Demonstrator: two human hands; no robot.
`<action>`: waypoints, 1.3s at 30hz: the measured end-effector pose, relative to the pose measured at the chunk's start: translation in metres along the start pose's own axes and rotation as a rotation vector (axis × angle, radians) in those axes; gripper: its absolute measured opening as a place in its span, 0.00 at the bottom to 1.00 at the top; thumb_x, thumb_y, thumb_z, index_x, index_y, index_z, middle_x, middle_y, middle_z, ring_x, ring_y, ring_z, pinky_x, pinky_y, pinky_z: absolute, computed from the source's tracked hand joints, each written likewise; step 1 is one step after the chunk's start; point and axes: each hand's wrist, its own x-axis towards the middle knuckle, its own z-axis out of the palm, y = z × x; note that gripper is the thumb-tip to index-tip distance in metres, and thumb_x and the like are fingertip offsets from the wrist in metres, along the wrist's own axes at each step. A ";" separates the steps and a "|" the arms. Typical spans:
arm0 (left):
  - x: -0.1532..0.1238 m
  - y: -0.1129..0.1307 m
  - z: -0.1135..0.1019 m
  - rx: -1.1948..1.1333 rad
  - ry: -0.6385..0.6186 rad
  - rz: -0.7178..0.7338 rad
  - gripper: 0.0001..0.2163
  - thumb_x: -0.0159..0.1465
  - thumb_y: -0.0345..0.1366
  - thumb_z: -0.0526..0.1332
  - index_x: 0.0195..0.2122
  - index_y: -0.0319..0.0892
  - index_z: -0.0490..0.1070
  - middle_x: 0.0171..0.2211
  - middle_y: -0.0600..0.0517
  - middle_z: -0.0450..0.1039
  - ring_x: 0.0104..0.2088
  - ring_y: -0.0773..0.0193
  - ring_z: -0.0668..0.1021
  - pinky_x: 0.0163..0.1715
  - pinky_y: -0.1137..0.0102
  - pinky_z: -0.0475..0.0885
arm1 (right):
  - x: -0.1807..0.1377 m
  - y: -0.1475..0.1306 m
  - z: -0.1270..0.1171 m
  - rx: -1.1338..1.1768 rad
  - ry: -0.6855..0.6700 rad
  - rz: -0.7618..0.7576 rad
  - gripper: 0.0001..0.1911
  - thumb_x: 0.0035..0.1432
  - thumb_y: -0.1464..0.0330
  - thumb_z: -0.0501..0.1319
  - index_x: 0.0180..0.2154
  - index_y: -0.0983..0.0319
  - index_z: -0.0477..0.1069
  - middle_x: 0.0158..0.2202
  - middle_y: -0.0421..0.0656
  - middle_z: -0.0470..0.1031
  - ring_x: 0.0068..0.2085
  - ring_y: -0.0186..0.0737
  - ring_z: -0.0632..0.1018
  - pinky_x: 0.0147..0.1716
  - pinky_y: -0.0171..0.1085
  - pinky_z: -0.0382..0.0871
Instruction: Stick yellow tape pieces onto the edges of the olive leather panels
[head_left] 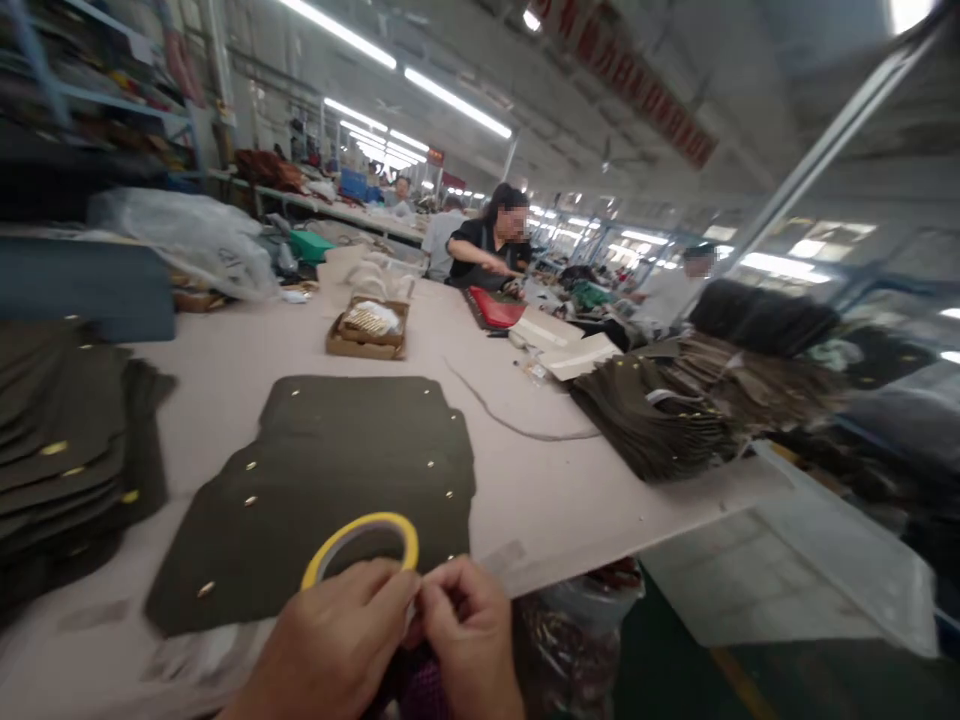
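"What is being held?"

"A roll of yellow tape (410,543) is held by the left hand (330,635), at the bottom middle of the frame. The fingers are curled on it."

"And the right hand (474,630)?"

"Its fingers are pinched close together, just beside the left ones. What is caught between them cannot be told."

"Where is the flat dark piece (352,450)?"

"It is laid out on the counter (532,490), left of the middle of the frame, with the tape in front of it."

"How much is done?"

"Small shiny bits (251,500) can be seen on it, so that part looks finished. No yellow spots can be seen there. On the left stack (60,400), at the left edge, yellow spots (54,449) can be seen. So taping may be what is left here."

"And the right stack (645,420)?"

"Whether it is finished or waiting cannot be told."
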 end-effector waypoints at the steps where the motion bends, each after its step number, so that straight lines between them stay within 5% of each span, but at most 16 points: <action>1: 0.003 0.003 -0.003 -0.020 -0.056 0.005 0.15 0.70 0.32 0.46 0.27 0.43 0.66 0.24 0.55 0.68 0.24 0.68 0.70 0.26 0.74 0.64 | 0.000 -0.005 -0.002 0.069 -0.027 0.052 0.10 0.56 0.66 0.59 0.24 0.63 0.69 0.18 0.37 0.71 0.20 0.31 0.72 0.21 0.29 0.66; 6: 0.005 0.007 0.002 -0.122 -0.174 -0.104 0.14 0.68 0.30 0.48 0.27 0.41 0.66 0.25 0.53 0.68 0.26 0.67 0.70 0.27 0.72 0.64 | 0.003 -0.003 -0.008 0.241 -0.100 0.157 0.12 0.56 0.62 0.63 0.25 0.64 0.70 0.19 0.37 0.71 0.22 0.31 0.72 0.24 0.30 0.67; 12: 0.010 0.005 -0.004 -0.329 -0.038 -0.201 0.10 0.68 0.29 0.50 0.32 0.40 0.69 0.26 0.54 0.71 0.28 0.70 0.73 0.32 0.75 0.67 | 0.024 0.008 -0.027 0.485 -0.004 0.371 0.16 0.47 0.59 0.69 0.24 0.62 0.68 0.18 0.35 0.67 0.18 0.29 0.68 0.20 0.31 0.69; 15: 0.010 -0.011 -0.001 -0.119 -0.026 -0.117 0.09 0.68 0.29 0.51 0.37 0.40 0.70 0.33 0.50 0.73 0.35 0.66 0.74 0.36 0.72 0.70 | 0.033 0.012 -0.047 0.267 -0.028 0.367 0.17 0.47 0.57 0.69 0.27 0.64 0.72 0.21 0.38 0.71 0.22 0.32 0.71 0.25 0.34 0.73; 20: -0.006 -0.037 0.028 0.156 -0.246 -0.094 0.08 0.68 0.31 0.51 0.35 0.41 0.70 0.32 0.50 0.71 0.34 0.61 0.71 0.34 0.67 0.69 | 0.033 0.019 -0.060 -0.073 -0.141 0.316 0.20 0.51 0.52 0.65 0.30 0.64 0.75 0.22 0.41 0.72 0.24 0.37 0.74 0.26 0.35 0.73; 27: -0.013 -0.039 0.038 0.138 -0.337 -0.120 0.07 0.68 0.32 0.52 0.35 0.41 0.68 0.34 0.50 0.68 0.36 0.60 0.67 0.35 0.67 0.67 | 0.030 0.020 -0.052 -0.445 -0.227 0.072 0.16 0.60 0.58 0.58 0.32 0.62 0.76 0.19 0.39 0.70 0.21 0.34 0.71 0.21 0.31 0.66; 31: -0.011 -0.039 0.034 0.116 -0.334 -0.124 0.07 0.68 0.32 0.51 0.35 0.41 0.68 0.33 0.49 0.67 0.36 0.59 0.67 0.34 0.68 0.66 | 0.031 0.020 -0.051 -0.598 -0.208 -0.066 0.14 0.61 0.60 0.57 0.34 0.61 0.77 0.27 0.43 0.78 0.25 0.36 0.75 0.21 0.31 0.68; 36: -0.013 -0.039 0.036 0.113 -0.362 -0.139 0.06 0.67 0.33 0.52 0.36 0.42 0.67 0.34 0.50 0.67 0.36 0.58 0.67 0.34 0.66 0.67 | 0.033 0.024 -0.049 -0.682 -0.179 -0.142 0.13 0.61 0.61 0.57 0.35 0.60 0.78 0.33 0.45 0.80 0.31 0.40 0.79 0.30 0.35 0.73; 39: -0.013 -0.039 0.036 0.115 -0.377 -0.150 0.05 0.67 0.33 0.53 0.36 0.42 0.67 0.35 0.50 0.68 0.36 0.58 0.67 0.34 0.66 0.67 | 0.035 0.025 -0.049 -0.679 -0.167 -0.119 0.14 0.60 0.60 0.58 0.38 0.61 0.78 0.32 0.44 0.80 0.26 0.37 0.77 0.27 0.34 0.72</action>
